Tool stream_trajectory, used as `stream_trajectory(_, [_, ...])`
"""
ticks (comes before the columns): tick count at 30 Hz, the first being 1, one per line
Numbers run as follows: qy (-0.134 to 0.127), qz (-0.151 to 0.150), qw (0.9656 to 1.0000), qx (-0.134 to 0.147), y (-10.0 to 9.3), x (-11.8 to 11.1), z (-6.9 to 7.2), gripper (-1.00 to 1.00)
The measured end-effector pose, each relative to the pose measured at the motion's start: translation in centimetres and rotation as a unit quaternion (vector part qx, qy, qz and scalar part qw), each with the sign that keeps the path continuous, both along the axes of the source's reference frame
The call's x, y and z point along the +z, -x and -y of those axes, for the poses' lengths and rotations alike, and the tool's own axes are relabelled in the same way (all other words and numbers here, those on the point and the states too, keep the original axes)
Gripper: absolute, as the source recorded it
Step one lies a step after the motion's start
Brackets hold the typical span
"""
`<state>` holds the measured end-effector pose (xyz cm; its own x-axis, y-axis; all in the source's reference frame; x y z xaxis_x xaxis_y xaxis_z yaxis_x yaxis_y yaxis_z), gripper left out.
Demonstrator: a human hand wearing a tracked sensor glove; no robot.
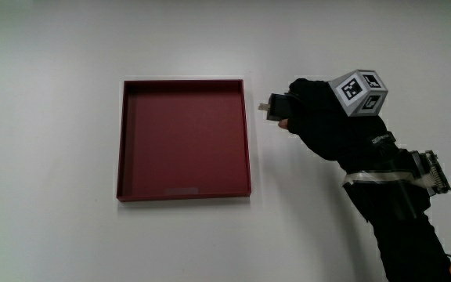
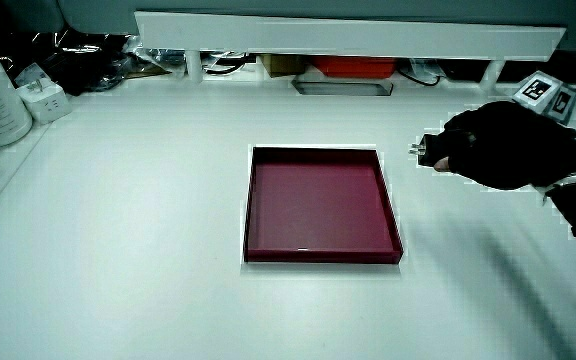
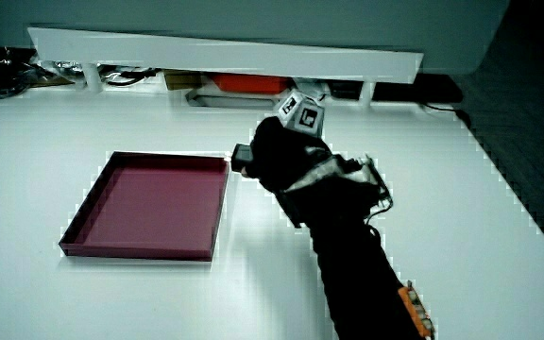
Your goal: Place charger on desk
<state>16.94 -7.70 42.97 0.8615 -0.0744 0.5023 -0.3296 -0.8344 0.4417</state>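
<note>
Shallow square dark-red tray [image 1: 184, 194], low walls, flat on white table [image 1: 53, 141]; nothing inside. Also seen in both side views [image 2: 323, 250] [image 3: 140, 247].

Small black charger block [image 1: 277, 108], pale metal prongs pointing toward tray; just beside tray's corner farther from person, apart from its rim. Whether resting on table or held just above it: cannot tell.

Black-gloved hand [image 1: 315, 117], patterned cube on back, beside tray; fingers curled around charger, clasping it. Same grasp in both side views [image 2: 498, 150] [image 3: 286, 159].
</note>
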Motion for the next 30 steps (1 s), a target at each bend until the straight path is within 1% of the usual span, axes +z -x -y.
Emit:
stream_trajectory(1, [0.008, 0.006, 0.9999, 0.004, -0.3, 0.3, 0.0, 0.00])
stream_trajectory(3, [0.014, -0.008, 0.9997, 0.018, -1.1, 1.6, 0.2, 0.00])
stream_trajectory(6, [0.029, -0.006, 0.9993, 0.024, -1.5, 2.5, 0.3, 0.00])
stream_trajectory(8, [0.039, -0.011, 0.9986, 0.035, -2.0, 3.6, 0.4, 0.00])
stream_trajectory(11, [0.055, -0.017, 0.9976, 0.040, -2.2, 4.7, 0.5, 0.00])
stream_trajectory(12, [0.061, -0.024, 0.9969, 0.043, -2.4, 5.4, 0.5, 0.00])
stream_trajectory(13, [0.061, -0.026, 0.9968, 0.044, -2.4, 5.7, 0.4, 0.00])
stream_trajectory(14, [0.066, -0.025, 0.9965, 0.045, -2.4, 6.0, 0.4, 0.00])
stream_trajectory(17, [0.079, -0.039, 0.9948, 0.051, -2.6, 7.6, 0.3, 0.00])
stream_trajectory(18, [0.081, -0.034, 0.9950, 0.048, -2.5, 7.5, 0.2, 0.00])
stream_trajectory(20, [0.089, -0.042, 0.9938, 0.052, -2.7, 8.3, 0.1, 0.00])
stream_trajectory(21, [0.085, -0.038, 0.9942, 0.053, -2.6, 8.1, 0.0, 0.00])
stream_trajectory(22, [0.091, -0.042, 0.9935, 0.054, -2.7, 8.5, 0.0, 0.00])
stream_trajectory(25, [0.093, -0.044, 0.9934, 0.052, -2.6, 9.0, -0.1, 0.00])
stream_trajectory(26, [0.092, -0.053, 0.9929, 0.054, -2.7, 9.2, -0.1, 0.00])
stream_trajectory(27, [0.094, -0.050, 0.9929, 0.052, -2.6, 9.3, -0.2, 0.00])
stream_trajectory(28, [0.095, -0.054, 0.9925, 0.055, -2.6, 9.4, -0.2, 0.00])
stream_trajectory(29, [0.094, -0.053, 0.9929, 0.051, -2.5, 9.4, -0.3, 0.00])
stream_trajectory(30, [0.098, -0.050, 0.9926, 0.051, -2.5, 9.6, -0.3, 0.00])
